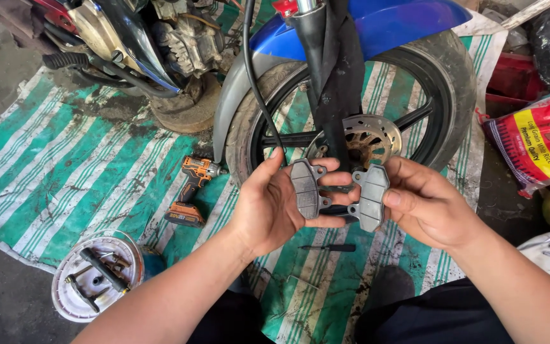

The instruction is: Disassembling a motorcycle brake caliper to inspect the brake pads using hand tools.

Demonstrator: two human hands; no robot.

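A round white plastic lid [97, 277] full of bolts and tools is lying at the left edge of the green-and-white striped mat [46, 165]; an orange cordless drill [191, 190] is resting further in. The left hand [274, 204] is gripping a grey metal brake pad [305, 187]; just beside it the right hand [428, 204] is pinching a second grey brake pad [372, 196], both before the motorcycle's front wheel [440, 76].

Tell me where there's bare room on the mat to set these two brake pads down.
Bare striped mat lies left of the drill and above the white tray. A smaller patch lies around the screwdriver, below both hands. It is crowded near the wheel and engine, and by the red bag at right.
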